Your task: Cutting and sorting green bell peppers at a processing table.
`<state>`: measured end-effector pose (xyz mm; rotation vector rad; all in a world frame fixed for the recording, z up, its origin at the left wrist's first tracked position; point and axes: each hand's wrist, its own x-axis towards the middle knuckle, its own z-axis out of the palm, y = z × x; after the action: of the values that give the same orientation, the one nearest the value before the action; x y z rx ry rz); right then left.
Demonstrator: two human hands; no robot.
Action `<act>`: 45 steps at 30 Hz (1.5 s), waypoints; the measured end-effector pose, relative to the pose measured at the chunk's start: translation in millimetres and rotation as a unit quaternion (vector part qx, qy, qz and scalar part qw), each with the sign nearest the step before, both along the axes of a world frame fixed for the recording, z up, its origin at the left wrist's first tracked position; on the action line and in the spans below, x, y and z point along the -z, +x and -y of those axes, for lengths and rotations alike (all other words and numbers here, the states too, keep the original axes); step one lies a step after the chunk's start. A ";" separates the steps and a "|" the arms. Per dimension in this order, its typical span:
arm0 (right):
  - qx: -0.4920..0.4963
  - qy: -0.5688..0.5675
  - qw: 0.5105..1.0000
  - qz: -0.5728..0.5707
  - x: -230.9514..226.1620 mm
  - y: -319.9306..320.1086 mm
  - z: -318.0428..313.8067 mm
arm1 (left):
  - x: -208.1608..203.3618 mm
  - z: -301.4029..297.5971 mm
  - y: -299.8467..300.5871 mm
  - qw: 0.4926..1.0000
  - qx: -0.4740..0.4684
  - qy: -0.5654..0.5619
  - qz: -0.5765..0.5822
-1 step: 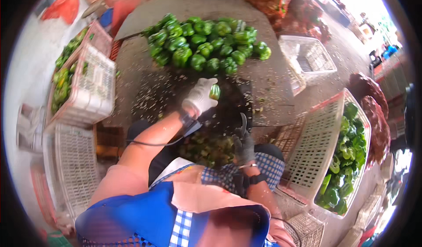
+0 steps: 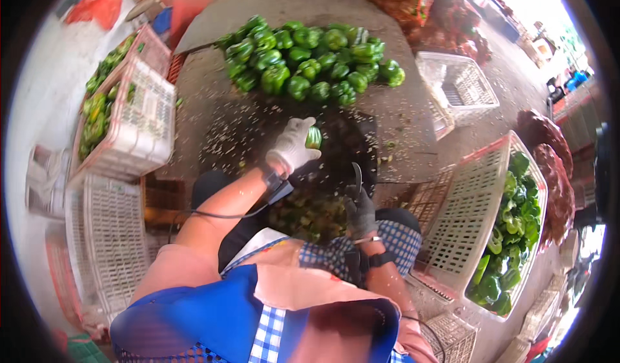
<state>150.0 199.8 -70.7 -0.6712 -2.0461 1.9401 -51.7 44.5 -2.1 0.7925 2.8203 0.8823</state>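
In a white glove, my left hand [image 2: 292,146] is closed round a green bell pepper [image 2: 313,137] above the near middle of the table. My right hand [image 2: 360,214], in a dark grey glove, grips a small knife [image 2: 357,174] with a curved blade pointing away from me. Its handle is mostly hidden in the fingers. The knife stays apart from the pepper. Beyond my left hand lies a heap of green bell peppers [image 2: 299,86] on the worn table [image 2: 403,127], which is strewn with pale seeds.
Green scraps [image 2: 309,217] lie below, between my knees. At right a tilted crate [image 2: 462,205] holds green peppers [image 2: 510,234]; at left another crate [image 2: 143,114] holds greenish-yellow pieces [image 2: 94,127]. A white crate [image 2: 475,92] stands far right, near filled net sacks [image 2: 394,1].
The view has shifted slightly, so the table and heap sit a little further right in the picture. Both hands keep their hold, and the pepper shows a slightly different side.
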 end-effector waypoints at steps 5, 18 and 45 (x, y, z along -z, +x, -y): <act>-0.134 0.244 0.959 0.061 -28.2 -39.6 33.9 | 42.6 55.6 26.5 0.996 -0.003 0.063 -0.056; -0.161 0.367 0.909 0.111 -33.8 -98.4 62.0 | 80.1 47.4 15.9 0.956 -0.031 0.289 0.042; -0.315 0.435 0.823 0.183 -58.8 -156.5 46.6 | 34.6 49.9 32.8 0.985 -0.054 0.152 -0.059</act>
<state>-6.5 153.2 -11.9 -0.1302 -3.3155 0.8209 -18.9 -5.4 -36.7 0.7503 2.8933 1.3505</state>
